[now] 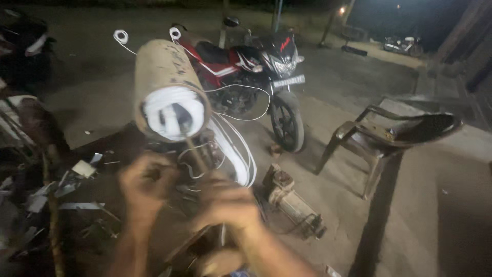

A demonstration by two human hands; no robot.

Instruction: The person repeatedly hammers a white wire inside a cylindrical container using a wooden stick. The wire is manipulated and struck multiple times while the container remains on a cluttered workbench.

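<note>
Right hand (228,205) sits nearest the lens, low centre, fingers curled shut around the lower end of a thin wooden rod (192,149). Left hand (146,184) is just beside it to the left, fingers bent inward; both are motion-blurred, so whether the left grips the rod or only touches the wires cannot be told.

Rod's long axis runs up and slightly left from the right hand into the open end of a tan cylindrical casing (166,84), packed with white winding (171,113). The casing stands above both hands, long axis tilted away from the camera. White wires (238,149) loop from it.

Behind: red-and-black motorcycle (256,72). Right: plastic chair (394,136). On the ground by the right hand: small motor (289,200).
</note>
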